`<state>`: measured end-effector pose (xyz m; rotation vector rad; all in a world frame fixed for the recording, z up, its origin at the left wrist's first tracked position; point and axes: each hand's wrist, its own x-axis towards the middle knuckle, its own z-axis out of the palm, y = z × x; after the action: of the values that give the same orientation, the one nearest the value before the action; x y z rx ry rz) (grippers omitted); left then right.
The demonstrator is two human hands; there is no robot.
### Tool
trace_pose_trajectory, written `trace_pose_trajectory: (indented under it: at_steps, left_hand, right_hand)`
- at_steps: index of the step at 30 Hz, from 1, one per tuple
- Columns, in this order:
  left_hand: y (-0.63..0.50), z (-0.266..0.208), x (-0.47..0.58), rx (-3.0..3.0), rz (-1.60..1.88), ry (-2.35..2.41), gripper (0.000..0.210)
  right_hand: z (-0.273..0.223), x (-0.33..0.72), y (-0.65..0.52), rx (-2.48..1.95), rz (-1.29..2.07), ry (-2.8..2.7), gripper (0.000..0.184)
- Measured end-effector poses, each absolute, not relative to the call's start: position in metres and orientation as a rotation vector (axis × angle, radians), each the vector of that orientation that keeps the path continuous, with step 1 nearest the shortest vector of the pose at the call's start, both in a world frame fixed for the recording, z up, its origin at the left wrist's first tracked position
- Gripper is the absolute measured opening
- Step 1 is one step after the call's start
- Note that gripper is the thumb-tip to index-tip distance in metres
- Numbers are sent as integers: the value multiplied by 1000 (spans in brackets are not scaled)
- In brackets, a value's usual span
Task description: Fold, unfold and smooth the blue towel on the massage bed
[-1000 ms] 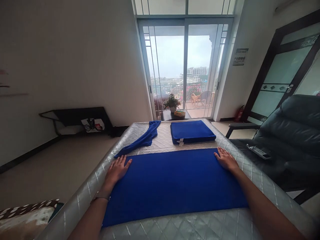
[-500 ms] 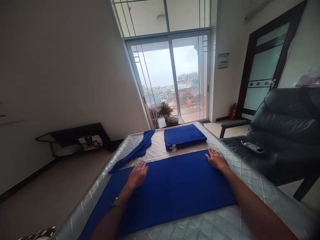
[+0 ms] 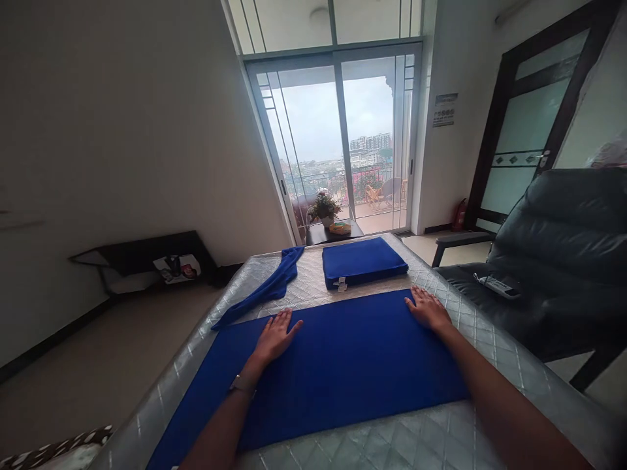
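A blue cloth (image 3: 343,365), which looks like a towel, lies spread flat across the quilted mattress (image 3: 392,437). My left hand (image 3: 277,335) rests on it near the far edge, left of the middle, with thumb spread and fingers stretched out. At the far right corner my right hand (image 3: 428,308) lies flat, fingers extended. Neither hand grips anything. Beyond the spread cloth sits a neat stack of folded blue cloth (image 3: 365,261) with a white tag on its near side. A crumpled blue cloth (image 3: 267,287) lies along the mattress's left side.
A black recliner (image 3: 553,261) with a white remote (image 3: 497,285) on its seat stands to the right. Past the mattress is a small dark table (image 3: 318,235) with a potted plant (image 3: 324,207). A low black stand (image 3: 147,254) is against the left wall.
My left hand has moved slightly right on the cloth, and its thumb is now spread out. My right hand stays at the far right corner. The view has shifted a little.
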<state>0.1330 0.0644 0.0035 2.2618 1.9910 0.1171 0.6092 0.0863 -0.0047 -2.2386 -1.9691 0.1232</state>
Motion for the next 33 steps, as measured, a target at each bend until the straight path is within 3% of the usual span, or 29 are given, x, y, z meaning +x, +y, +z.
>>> trace_pose_trajectory:
  at_steps: [9, 23, 33]
  left_hand:
    - [50, -6, -17, 1984, 99, 2373, 88]
    - [51, -13, -31, 1988, 311, 2322, 81]
    - [46, -10, -20, 1992, 316, 2362, 88]
  right_hand:
    - [-11, 616, 92, -2257, 110, -1986, 73]
    - [-9, 628, 94, -2296, 87, -2078, 72]
    - [13, 606, 84, -2488, -69, -2016, 68]
